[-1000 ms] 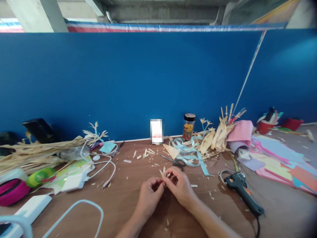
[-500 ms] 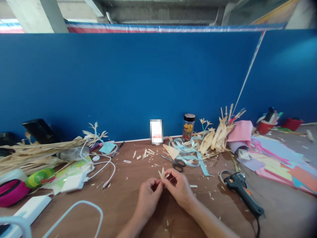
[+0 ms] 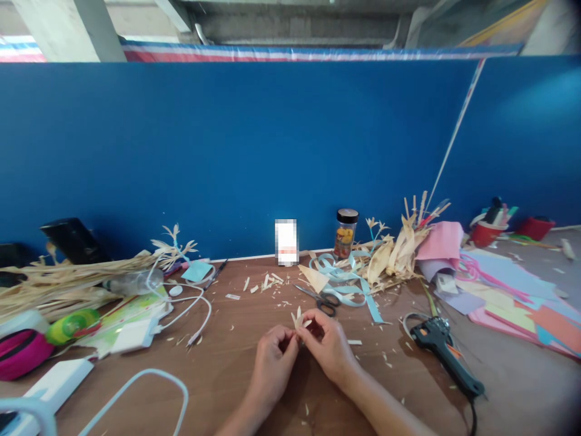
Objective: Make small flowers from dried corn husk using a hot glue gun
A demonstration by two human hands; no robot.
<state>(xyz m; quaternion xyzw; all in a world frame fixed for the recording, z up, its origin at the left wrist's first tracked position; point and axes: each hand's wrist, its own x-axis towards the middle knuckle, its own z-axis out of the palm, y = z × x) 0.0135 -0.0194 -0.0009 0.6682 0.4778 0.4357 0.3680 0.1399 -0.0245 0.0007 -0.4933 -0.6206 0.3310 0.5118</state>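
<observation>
- A lidded jar [image 3: 344,242] stands upright near the back edge; yellow pieces show through its clear side under the black lid.
- At the far right a red cup [image 3: 487,235] holds a dark-handled item and several pale and green sticks or pens; beside it sits a second red container [image 3: 535,228], its contents too unclear to name.
- A clear bottle [image 3: 136,282] lies on its side among dried husk strips [image 3: 91,274] on the left; I cannot tell if anything is inside.
- The small petalled piece [image 3: 299,317] is at front centre, above the tabletop [image 3: 231,372], between both hands.
- The right hand [image 3: 329,346] pinches it with thumb and fingers; the left hand [image 3: 275,357] closes thumb against fingers at its base.
- The brown tabletop carries pale scraps, scissors [image 3: 329,304], looped blue ribbon [image 3: 374,309], a black glue gun [image 3: 447,357] and coloured paper sheets [image 3: 551,321].
- Behind stands a blue partition [image 3: 272,139], with a concrete pillar [image 3: 68,30] and ceiling beams beyond.
</observation>
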